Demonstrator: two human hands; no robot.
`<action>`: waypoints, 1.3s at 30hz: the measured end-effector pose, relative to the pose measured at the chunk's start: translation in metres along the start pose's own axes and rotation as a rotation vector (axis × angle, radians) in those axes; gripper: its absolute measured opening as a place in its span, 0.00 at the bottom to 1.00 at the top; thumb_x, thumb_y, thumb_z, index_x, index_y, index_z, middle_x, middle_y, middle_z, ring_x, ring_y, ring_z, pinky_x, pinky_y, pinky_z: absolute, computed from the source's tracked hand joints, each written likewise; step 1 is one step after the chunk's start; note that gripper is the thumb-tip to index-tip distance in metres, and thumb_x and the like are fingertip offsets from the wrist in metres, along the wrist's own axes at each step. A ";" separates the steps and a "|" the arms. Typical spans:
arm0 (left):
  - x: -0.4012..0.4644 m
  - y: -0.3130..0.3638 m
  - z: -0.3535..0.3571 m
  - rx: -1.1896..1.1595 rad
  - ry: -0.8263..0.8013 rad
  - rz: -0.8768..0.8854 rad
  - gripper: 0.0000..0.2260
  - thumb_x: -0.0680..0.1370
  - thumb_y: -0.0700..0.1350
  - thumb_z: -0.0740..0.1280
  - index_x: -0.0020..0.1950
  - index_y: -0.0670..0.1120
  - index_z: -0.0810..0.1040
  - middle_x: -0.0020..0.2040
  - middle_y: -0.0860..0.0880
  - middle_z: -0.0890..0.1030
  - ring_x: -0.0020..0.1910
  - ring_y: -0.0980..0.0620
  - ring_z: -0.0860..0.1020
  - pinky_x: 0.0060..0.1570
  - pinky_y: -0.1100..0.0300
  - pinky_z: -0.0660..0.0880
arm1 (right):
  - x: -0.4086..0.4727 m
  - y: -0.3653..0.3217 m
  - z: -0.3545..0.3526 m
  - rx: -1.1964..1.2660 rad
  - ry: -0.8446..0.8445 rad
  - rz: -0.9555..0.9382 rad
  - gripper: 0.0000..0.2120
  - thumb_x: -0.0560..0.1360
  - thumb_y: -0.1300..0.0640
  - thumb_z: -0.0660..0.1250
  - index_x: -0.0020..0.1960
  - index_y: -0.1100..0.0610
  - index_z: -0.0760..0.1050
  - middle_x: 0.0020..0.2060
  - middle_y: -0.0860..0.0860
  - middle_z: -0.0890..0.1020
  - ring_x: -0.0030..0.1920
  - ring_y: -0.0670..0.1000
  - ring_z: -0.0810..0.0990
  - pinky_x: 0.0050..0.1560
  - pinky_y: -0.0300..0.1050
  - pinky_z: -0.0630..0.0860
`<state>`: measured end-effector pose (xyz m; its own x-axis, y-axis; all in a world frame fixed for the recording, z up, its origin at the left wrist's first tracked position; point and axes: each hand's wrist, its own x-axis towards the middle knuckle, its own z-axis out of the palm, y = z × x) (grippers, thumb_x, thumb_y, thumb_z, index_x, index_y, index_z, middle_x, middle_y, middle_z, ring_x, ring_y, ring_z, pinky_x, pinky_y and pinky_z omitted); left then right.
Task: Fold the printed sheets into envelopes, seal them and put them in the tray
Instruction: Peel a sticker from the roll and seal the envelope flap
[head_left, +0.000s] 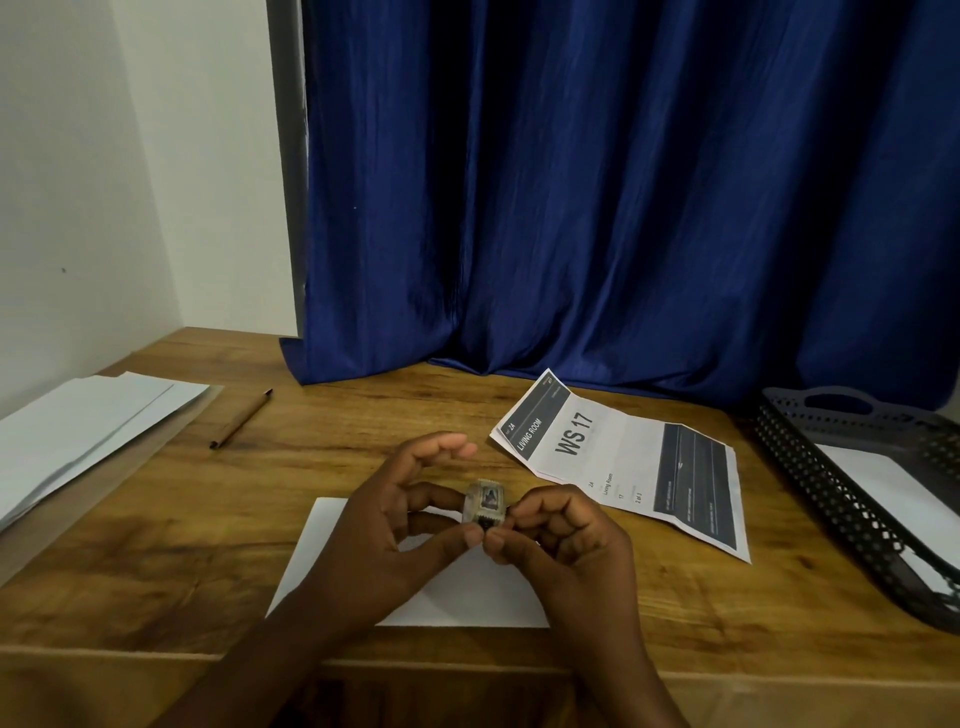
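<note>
A: A small roll of stamps (485, 505) is pinched between both sets of fingers, right over the middle of the tabletop (156, 545).

B: The left hand (400, 525) is curled round it, thumb under and index finger behind, while the upper fingers (449, 448) are arched loosely above, touching nothing.

A: And the right hand (566, 540) is closed tight, thumb and forefinger nipped together at the roll's near right corner. Whether a stamp is being peeled cannot be told.

B: Directly beneath the hands a white envelope (457, 592) is laid flat, partly covered by both wrists.

A: Just beyond and to the right, a printed sheet (623, 462) is spread out with its fold creases showing, "WS 17" and "LIVING ROOM" readable on it. More sheets seem to be stacked under it, judging by the edges.

B: Further right, a dark perforated tray (810, 467) is seen at the tabletop's edge, with something white lying inside; it looks like an envelope, though that cannot be confirmed.

A: Over on the far left a pile of blank white envelopes (78, 436) is found, and a brown pen (240, 419) is lying near it, apart from the pile.

B: A blue curtain (623, 208) is hung behind it all, its hem resting on the wood.
</note>
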<state>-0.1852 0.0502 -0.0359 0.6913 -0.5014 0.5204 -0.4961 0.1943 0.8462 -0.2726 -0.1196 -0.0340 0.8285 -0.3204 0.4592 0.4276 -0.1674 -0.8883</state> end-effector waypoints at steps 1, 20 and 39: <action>0.000 0.000 0.000 0.010 0.006 -0.013 0.33 0.71 0.46 0.78 0.74 0.52 0.69 0.68 0.50 0.78 0.57 0.43 0.83 0.51 0.52 0.83 | 0.000 0.001 0.000 0.000 0.009 -0.011 0.12 0.67 0.69 0.78 0.44 0.56 0.81 0.38 0.54 0.86 0.39 0.51 0.86 0.38 0.39 0.81; 0.002 -0.001 0.000 0.357 -0.050 0.001 0.19 0.78 0.41 0.71 0.68 0.54 0.78 0.63 0.62 0.78 0.64 0.58 0.77 0.57 0.64 0.79 | 0.007 0.008 0.002 -0.291 0.071 -0.042 0.11 0.74 0.59 0.75 0.51 0.44 0.85 0.48 0.42 0.84 0.50 0.45 0.83 0.44 0.35 0.79; 0.002 -0.004 -0.005 0.087 -0.060 -0.133 0.16 0.80 0.35 0.67 0.66 0.48 0.79 0.57 0.50 0.85 0.55 0.45 0.83 0.49 0.53 0.83 | 0.005 0.008 0.001 -0.211 0.034 -0.117 0.04 0.72 0.51 0.72 0.45 0.45 0.85 0.46 0.46 0.85 0.50 0.49 0.83 0.44 0.40 0.80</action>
<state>-0.1791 0.0525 -0.0371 0.7223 -0.5680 0.3945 -0.4480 0.0502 0.8926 -0.2652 -0.1215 -0.0385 0.7634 -0.3180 0.5622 0.4323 -0.3951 -0.8106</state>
